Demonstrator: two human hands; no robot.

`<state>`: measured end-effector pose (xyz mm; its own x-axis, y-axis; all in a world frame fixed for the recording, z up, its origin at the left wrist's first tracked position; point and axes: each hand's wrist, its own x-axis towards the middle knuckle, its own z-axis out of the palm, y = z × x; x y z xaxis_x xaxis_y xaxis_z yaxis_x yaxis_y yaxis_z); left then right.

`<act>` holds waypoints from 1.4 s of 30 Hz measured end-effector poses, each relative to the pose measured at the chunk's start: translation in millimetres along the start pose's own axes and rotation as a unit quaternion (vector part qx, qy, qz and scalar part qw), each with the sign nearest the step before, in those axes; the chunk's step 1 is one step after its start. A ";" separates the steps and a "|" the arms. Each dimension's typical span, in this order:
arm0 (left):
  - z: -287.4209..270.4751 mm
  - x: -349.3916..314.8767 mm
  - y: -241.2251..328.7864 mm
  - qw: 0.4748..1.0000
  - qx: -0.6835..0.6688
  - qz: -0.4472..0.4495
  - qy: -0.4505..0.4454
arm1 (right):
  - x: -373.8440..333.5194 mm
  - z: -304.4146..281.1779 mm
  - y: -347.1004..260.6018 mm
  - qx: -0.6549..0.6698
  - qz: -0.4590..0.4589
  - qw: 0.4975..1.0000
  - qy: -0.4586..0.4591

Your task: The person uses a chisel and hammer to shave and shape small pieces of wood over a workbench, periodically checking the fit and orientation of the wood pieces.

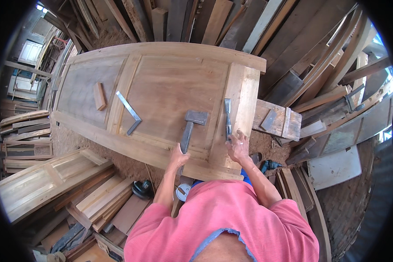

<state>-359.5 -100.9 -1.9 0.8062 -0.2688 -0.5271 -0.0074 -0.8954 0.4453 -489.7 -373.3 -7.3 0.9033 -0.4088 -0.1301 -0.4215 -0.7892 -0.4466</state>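
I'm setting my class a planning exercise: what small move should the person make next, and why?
Probably settle the right hand firmly on the chisel: it is at the tool's near end, while the left hand holds the hammer.

From my distant seat I take this for a woodworking shop. I see a broad, pale-brown wooden panelled door [174, 83] laid flat like a workpiece, with a grey, block-headed hammer [196, 117], a slim metal chisel [227, 112] and a silvery metal angle tool [129, 108] over or on it. Reddish-brown sawdust and shavings [76, 139] cover the ground beneath. Long, rough brown and grey planks [216, 22] lean in a row beyond, and I find another light wooden panelled piece [52, 179] stacked on lumber at lower left. A dark-green, rounded power tool [143, 189] sits nearby. Pale rectangular panels [29, 52] at the far left look like doors, though the bent rim makes me unsure.
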 end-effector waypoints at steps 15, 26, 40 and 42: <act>59.8 -28.8 159.2 0.878 -0.320 0.280 -0.218 | 21.2 -76.2 43.2 0.765 0.269 0.573 0.120; 86.5 124.0 209.0 0.742 0.340 0.568 -0.112 | -101.8 -106.6 183.5 0.528 0.371 0.745 0.169; 228.6 109.1 382.5 0.796 0.389 0.428 -0.179 | -117.7 -84.2 213.3 0.583 0.451 0.648 0.193; 242.4 109.5 380.6 0.809 0.372 0.411 -0.197 | -118.1 -83.1 219.4 0.586 0.449 0.648 0.190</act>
<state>-417.4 -557.1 -65.6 0.0980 -0.8434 -0.5283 -0.9171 -0.2827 0.2812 -695.5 -536.3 -16.3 0.1579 -0.7210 -0.6747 -0.2128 0.6423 -0.7363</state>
